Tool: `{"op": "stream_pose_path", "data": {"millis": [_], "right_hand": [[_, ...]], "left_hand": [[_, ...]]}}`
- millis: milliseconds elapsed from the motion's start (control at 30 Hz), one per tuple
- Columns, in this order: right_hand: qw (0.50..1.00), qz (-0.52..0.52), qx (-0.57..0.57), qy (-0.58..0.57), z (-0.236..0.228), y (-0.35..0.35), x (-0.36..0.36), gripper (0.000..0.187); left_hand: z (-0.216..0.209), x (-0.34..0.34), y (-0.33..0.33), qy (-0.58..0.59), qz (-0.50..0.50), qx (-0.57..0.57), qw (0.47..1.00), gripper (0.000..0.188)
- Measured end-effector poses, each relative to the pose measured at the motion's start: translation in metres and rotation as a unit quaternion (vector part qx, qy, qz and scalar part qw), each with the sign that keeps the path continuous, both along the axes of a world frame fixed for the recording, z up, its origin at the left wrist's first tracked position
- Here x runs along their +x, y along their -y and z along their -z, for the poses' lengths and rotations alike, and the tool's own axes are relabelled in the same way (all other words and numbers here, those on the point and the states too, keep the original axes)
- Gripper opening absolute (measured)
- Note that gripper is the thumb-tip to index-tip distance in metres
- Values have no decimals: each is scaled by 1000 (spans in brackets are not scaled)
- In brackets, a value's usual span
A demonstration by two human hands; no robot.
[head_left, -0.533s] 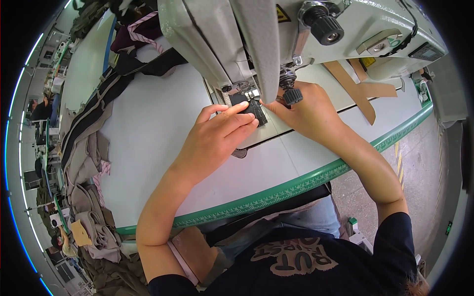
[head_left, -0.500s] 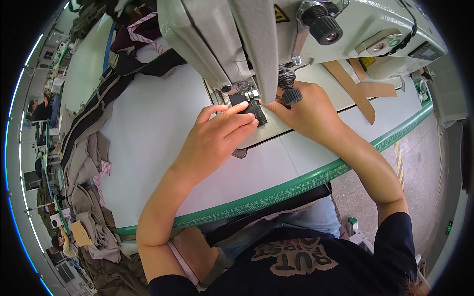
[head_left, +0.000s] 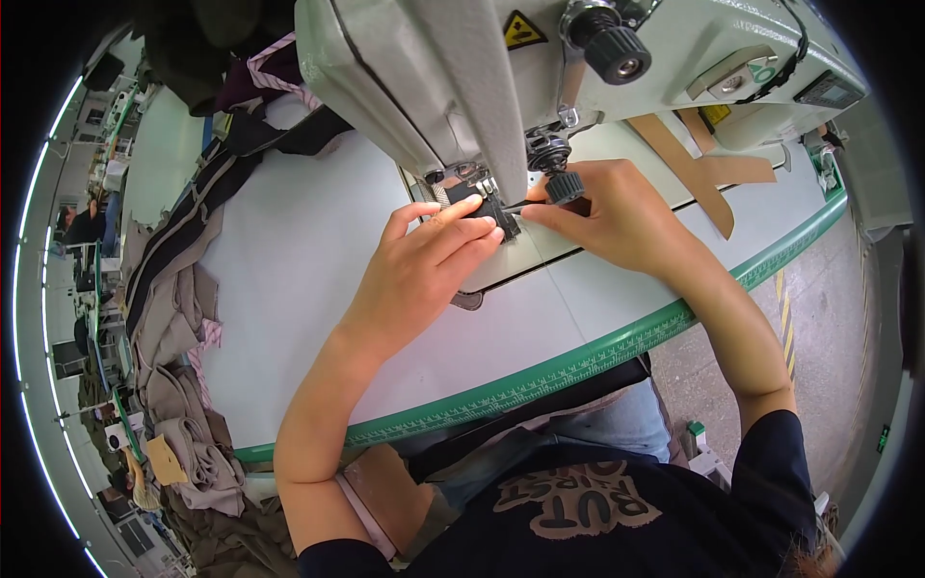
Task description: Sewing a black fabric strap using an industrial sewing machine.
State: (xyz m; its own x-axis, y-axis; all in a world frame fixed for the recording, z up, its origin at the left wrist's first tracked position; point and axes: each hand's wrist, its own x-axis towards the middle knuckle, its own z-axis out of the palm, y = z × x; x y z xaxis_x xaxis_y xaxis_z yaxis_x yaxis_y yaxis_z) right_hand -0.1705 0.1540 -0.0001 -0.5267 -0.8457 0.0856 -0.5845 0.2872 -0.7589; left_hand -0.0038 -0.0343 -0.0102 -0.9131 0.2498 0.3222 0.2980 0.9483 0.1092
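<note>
A small black fabric piece [head_left: 493,212] lies under the needle area of a sewing machine [head_left: 405,87]. My left hand [head_left: 416,270] is stretched out with its fingertips resting on that piece and its thumb apart. To the right, my right hand [head_left: 617,222] pinches a thin, dark, pointed tool [head_left: 515,207], its tip close to the fabric's right edge. Its exact kind cannot be made out, and the machine's black knob [head_left: 566,187] covers part of the fingers. The presser foot is partly hidden by the machine head.
Brown card templates [head_left: 689,173] lie right of the machine head. Grey and black garment parts [head_left: 178,308] hang along the table's left side. A green ruler-marked edge [head_left: 540,380] borders the white table [head_left: 289,279] in front of me.
My right hand has shifted slightly, with its thumb lower and the thin tool now showing between fingers and fabric. My left hand stays on the black piece. The whole view has moved a little.
</note>
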Motion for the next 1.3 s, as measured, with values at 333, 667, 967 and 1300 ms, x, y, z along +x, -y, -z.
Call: {"op": "stream_pose_path", "data": {"millis": [333,667,967,1300], "right_hand": [[989,-94,-41,-106,5,-3,-2,17],[985,-87,-20,-151,5,-1,-4,15],[981,-70,-26,-179,4,6,-8,20],[993,-64,-46,-88,4,1,-10,24]], "left_hand": [[0,0,0,3,-2,6,1000,27],[1,-3,2,8,-3,21,1000,22],[2,-6,9,2,-15,21,1000,29],[5,-5,10,23,-26,17,999,34]]}}
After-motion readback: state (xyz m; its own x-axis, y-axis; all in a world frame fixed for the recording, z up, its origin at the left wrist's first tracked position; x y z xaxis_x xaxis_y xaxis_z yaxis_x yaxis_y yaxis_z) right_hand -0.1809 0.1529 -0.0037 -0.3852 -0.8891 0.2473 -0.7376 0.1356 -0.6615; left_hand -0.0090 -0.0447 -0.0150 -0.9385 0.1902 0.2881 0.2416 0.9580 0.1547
